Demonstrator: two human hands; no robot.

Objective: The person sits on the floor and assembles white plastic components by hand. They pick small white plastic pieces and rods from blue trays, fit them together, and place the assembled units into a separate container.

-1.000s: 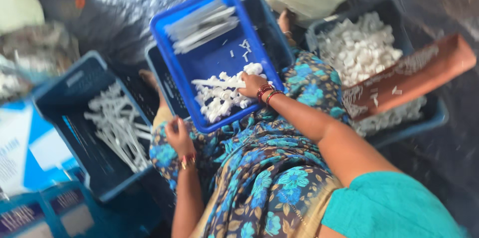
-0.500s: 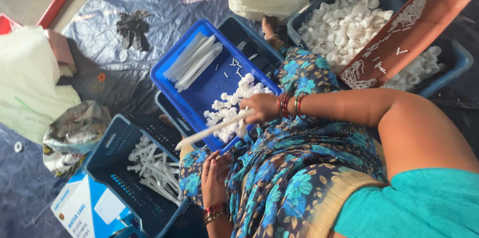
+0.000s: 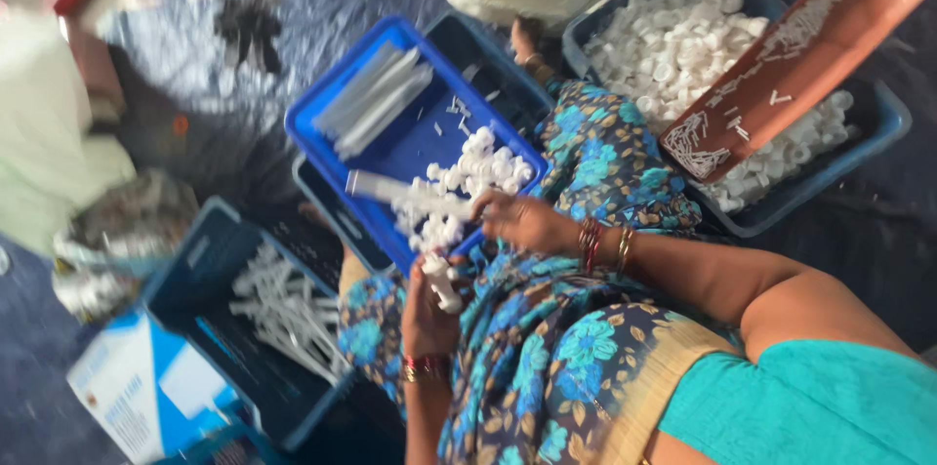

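My right hand (image 3: 522, 221) reaches over the near edge of a bright blue tray (image 3: 322, 104) on my lap and grips a long white tube (image 3: 395, 190) that points left. The tray holds a heap of small white caps (image 3: 478, 167) and a bundle of white tubes (image 3: 376, 99). Just below the tray, my left hand (image 3: 427, 314) is closed on a small white plastic piece (image 3: 441, 282). Both wrists wear bangles. The picture is blurred by motion.
A dark blue crate (image 3: 210, 260) of long white tubes stands at the left. Another crate (image 3: 878, 123) full of white caps sits at the upper right, with a brown tray (image 3: 839, 26) lying across it. White sacks, a cardboard box (image 3: 122, 387) and a dark plastic sheet surround me.
The view has swung and drawn closer. My right hand has pulled the long tube up across the caps. My left hand has risen toward the tray with a small white piece.
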